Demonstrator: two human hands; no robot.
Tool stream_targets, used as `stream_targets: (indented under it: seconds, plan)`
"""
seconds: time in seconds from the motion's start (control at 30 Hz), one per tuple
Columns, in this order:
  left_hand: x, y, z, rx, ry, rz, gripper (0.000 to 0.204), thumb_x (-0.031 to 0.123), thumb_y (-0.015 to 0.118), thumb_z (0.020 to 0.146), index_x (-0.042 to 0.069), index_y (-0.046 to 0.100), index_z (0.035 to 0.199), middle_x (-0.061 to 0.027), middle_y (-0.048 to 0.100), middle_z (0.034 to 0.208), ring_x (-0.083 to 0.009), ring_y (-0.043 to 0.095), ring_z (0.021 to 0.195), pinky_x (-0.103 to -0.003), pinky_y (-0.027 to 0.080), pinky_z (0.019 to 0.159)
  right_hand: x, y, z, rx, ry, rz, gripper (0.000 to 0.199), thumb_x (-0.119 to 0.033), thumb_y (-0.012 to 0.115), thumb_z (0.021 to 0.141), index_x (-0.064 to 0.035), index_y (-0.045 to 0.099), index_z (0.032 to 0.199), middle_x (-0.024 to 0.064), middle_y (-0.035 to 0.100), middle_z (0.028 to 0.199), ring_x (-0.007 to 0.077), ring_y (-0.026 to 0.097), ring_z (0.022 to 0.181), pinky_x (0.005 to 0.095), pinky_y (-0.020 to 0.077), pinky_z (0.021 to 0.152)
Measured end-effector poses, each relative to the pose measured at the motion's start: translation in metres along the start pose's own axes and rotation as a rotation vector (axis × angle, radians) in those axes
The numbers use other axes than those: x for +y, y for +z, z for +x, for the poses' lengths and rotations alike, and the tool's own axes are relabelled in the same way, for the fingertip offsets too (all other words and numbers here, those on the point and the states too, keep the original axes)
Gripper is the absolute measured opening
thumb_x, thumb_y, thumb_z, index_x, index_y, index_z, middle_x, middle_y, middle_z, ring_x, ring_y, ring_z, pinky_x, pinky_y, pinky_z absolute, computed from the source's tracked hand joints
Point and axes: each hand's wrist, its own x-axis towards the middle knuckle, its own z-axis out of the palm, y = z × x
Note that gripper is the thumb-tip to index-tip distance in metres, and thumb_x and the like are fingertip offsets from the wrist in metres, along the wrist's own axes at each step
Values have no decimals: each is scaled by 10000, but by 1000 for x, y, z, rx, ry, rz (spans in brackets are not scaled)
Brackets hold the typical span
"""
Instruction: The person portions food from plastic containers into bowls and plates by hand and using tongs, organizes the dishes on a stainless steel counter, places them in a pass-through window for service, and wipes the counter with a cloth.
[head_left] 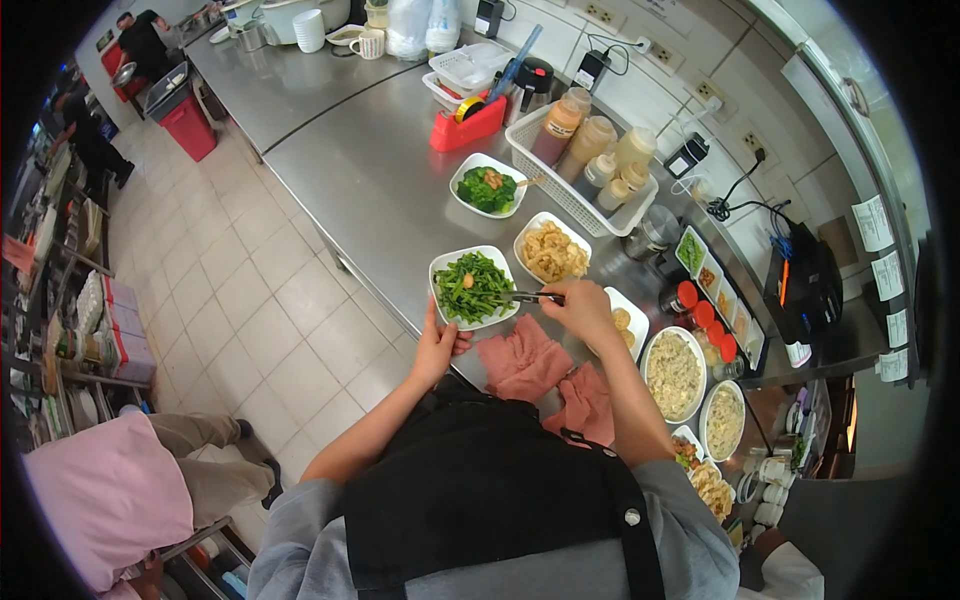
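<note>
A white square dish of chopped green vegetables with a few brown pieces on top sits at the counter's front edge. My left hand is at its near-left rim, closed against the edge. With my right hand I grip slim metal tongs, their tips reaching into the greens from the right. Behind is a square dish of pale golden food. Farther left stands a dish of broccoli topped with brown bits. Two crumpled pink cloths lie in front of me.
A white basket of squeeze bottles and a red holder line the back. On the right are a dish of round pale pieces, red-lidded jars and oval dishes. A person in pink is at the left.
</note>
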Motion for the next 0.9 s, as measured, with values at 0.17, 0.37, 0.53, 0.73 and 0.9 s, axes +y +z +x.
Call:
stream_targets:
  seconds: [0.17,0.37,0.53,0.73,0.9]
  plan:
    - [3,3,-1,15,-7,8,688,115,409,1015,152,-65,1512,-137,677,915,-158,652,703,-278,548,651,3,13,8,21,-64,-80,254,-326,639,768,-149,742,919,104,676,727,305,659,711,419,519,657]
    - [6,2,-1,1,7,1,683,119,412,1015,153,-53,1514,-135,676,917,-157,651,706,-275,546,651,0,39,17,25,-87,-76,259,-323,639,761,-148,742,923,110,677,730,309,662,725,418,520,655]
    - [5,1,-3,-3,5,-3,691,113,420,1010,163,-47,1518,-134,670,911,-155,652,705,-275,544,646,1,9,10,20,-65,-25,261,-339,651,762,-162,746,929,107,669,705,305,656,684,407,513,625]
    - [2,2,-1,18,-2,6,673,131,412,1016,164,-40,1514,-130,675,918,-146,641,708,-277,545,651,-12,-19,11,46,15,37,286,-362,667,780,-161,745,968,100,661,680,284,646,636,395,495,592]
    - [4,1,0,-6,16,-14,702,112,416,1010,157,-70,1514,-125,668,892,-157,650,700,-280,546,648,-4,7,28,149,-17,166,310,-369,667,787,-142,740,986,103,657,672,270,646,632,383,495,596]
